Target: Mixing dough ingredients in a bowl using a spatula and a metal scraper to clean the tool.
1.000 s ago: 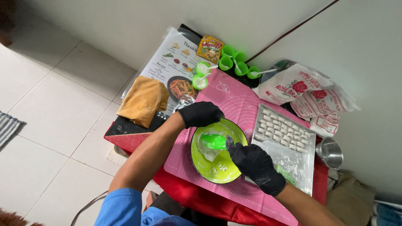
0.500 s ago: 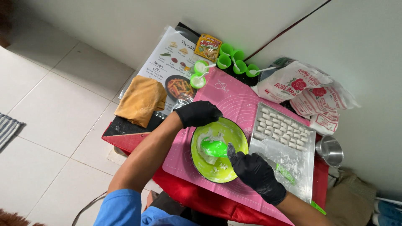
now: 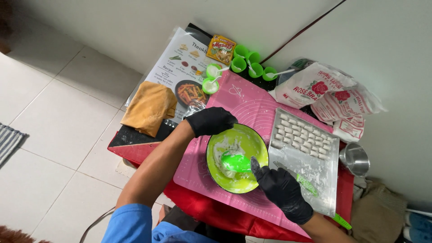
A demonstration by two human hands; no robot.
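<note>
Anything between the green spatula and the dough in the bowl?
Nothing visible. The right hand holds the green spatula, whose blade lies inside the green bowl against the white dough. The left hand grips the bowl's far rim, clear of the blade.

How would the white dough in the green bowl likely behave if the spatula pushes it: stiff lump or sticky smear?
Probably soft and sticky: the white dough lies smeared in patches across the green bowl rather than in one lump. It likely clings, since the green spatula in the right hand sits pressed into it. The left hand grips the rim, suggesting the bowl might slide.
</note>
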